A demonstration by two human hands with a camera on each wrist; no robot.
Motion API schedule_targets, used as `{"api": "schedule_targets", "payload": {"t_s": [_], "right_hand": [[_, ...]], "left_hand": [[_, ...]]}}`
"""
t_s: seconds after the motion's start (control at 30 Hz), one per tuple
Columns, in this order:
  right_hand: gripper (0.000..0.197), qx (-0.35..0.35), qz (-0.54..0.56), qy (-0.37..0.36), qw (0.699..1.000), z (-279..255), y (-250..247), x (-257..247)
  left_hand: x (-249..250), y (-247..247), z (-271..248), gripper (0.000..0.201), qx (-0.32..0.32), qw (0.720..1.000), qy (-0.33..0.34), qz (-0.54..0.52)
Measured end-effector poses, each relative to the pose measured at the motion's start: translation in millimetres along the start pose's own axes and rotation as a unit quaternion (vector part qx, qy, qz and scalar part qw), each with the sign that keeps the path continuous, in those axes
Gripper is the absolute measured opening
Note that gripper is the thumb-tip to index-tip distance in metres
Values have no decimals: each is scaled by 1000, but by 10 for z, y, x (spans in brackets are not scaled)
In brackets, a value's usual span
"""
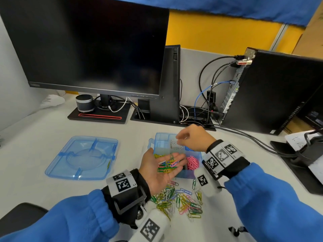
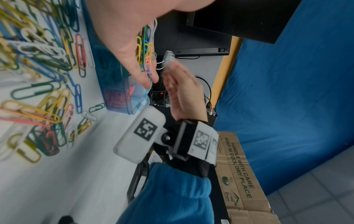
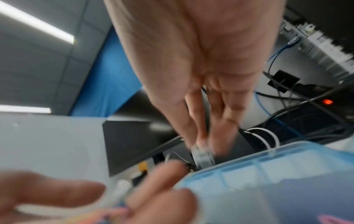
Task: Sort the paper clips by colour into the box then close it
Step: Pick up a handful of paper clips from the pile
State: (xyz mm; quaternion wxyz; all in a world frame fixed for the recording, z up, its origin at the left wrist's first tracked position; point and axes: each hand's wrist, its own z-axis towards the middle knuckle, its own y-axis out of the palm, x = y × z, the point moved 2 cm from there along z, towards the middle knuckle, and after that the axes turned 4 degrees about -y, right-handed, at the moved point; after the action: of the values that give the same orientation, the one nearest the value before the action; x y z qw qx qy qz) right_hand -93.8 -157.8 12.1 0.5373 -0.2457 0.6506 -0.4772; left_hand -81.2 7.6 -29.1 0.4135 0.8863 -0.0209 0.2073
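While the white desk [image 1: 43, 180] carries the dark monitor [image 1: 87, 46] and detached lid [image 1: 82, 158], the box [image 1: 182, 173] holds white, pink and yellow clips in separate compartments. My right hand [image 1: 194, 137] pinches a pale clip above it; my left hand [image 1: 162, 169] lies flat, cupping mixed clips [image 1: 168, 164]. Loose clips [image 1: 181, 200] lie just in front of the box.

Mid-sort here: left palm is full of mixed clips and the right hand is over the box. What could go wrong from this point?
1. The left hand lies flat and open with loose mixed clips heaped on it, right above the box; a tilt could spill them into the wrong compartments.
2. The right hand pinches a white clip over the white clips' compartment; released off-centre, it may land in a neighbouring one.
3. The lid lies apart to the left, with many unsorted clips still on the table.
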Motion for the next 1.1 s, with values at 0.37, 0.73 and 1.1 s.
{"api": "schedule_targets", "payload": {"t_s": [0.37,0.73,1.1], "right_hand": [[15,37,57,-133,989,-518,-121,-194],[32,-77,510,160,842,-816,138,-126],[31,-95,601,196,769,-846,57,-211]], "left_hand": [[56,15,-37,77,-19,1000,10,-3],[155,124,-109,63,-106,993,10,-52],[154,67,-71,53,-98,993,51,-39]]}}
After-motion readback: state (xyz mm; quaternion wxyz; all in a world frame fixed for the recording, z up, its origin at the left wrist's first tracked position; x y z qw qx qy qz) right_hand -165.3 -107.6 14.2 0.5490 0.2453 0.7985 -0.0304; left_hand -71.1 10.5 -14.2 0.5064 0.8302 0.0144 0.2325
